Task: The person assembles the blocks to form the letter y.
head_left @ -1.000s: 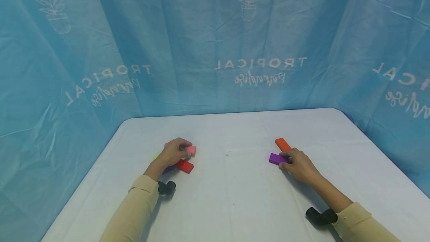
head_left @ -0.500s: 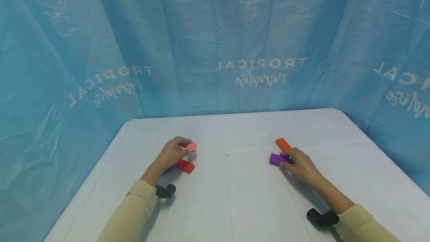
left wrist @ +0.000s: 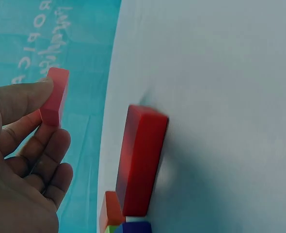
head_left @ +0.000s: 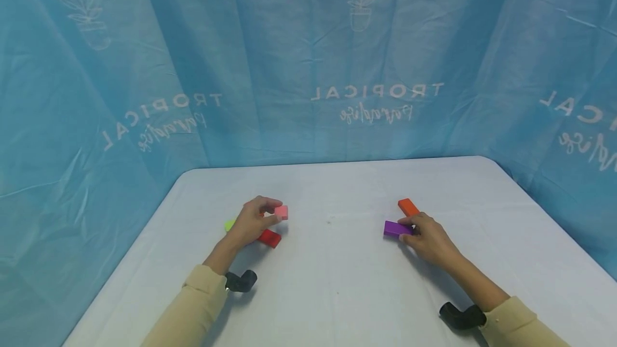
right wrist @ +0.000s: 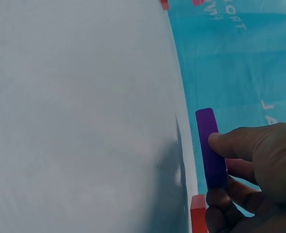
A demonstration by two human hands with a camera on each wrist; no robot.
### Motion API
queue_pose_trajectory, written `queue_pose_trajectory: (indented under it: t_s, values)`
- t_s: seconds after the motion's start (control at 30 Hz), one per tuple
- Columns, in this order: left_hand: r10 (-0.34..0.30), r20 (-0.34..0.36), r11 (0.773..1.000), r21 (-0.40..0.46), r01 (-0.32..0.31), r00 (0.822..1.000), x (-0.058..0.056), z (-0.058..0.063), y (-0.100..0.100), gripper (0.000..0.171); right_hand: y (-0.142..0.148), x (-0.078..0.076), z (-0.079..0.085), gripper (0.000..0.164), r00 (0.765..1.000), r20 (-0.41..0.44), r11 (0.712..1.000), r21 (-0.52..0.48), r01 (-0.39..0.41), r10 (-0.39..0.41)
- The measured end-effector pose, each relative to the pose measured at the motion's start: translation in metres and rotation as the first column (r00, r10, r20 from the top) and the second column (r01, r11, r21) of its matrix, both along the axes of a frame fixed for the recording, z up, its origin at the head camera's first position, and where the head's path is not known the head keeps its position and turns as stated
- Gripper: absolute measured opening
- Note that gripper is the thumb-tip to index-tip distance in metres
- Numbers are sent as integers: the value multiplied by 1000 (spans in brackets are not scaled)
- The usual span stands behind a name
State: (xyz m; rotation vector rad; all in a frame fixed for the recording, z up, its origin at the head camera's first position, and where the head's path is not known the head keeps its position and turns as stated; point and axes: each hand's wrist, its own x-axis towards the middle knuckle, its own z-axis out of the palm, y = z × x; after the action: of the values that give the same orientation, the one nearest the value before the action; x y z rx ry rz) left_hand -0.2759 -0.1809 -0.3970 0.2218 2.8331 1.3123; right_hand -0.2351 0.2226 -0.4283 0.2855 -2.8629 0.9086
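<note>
On the left of the table, my left hand (head_left: 249, 225) pinches a pink block (head_left: 281, 212) between thumb and fingers. The left wrist view shows that pink block (left wrist: 55, 97) raised off the cloth. Below the hand lies a red block (head_left: 270, 238), with an orange block (left wrist: 112, 212), a blue-purple block (left wrist: 135, 227) and a yellow-green block (head_left: 229, 225) close by, partly hidden. Over on the right, my right hand (head_left: 431, 238) pinches a purple block (head_left: 397, 229) by its end. An orange-red block (head_left: 408, 207) lies just behind that hand, partly covered by it.
White cloth covers the table (head_left: 332, 283). A blue printed curtain (head_left: 270, 68) hangs along its far edge and sides. Black curved pieces (head_left: 242, 281) stick out at both wrists, above the cloth.
My left hand has lifted the pink block and carried it slightly to the right, uncovering more of the yellow-green block. My right hand keeps its grip on the purple block, almost in place.
</note>
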Motion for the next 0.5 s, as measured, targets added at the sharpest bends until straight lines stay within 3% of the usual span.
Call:
queue_pose_trajectory:
  t_s: [0.5]
  values:
    - [24, 23, 995, 96, -26, 999, 24, 3, 26, 38, -10, 7, 5, 33, 999, -36, 1000, -2, -31, 31]
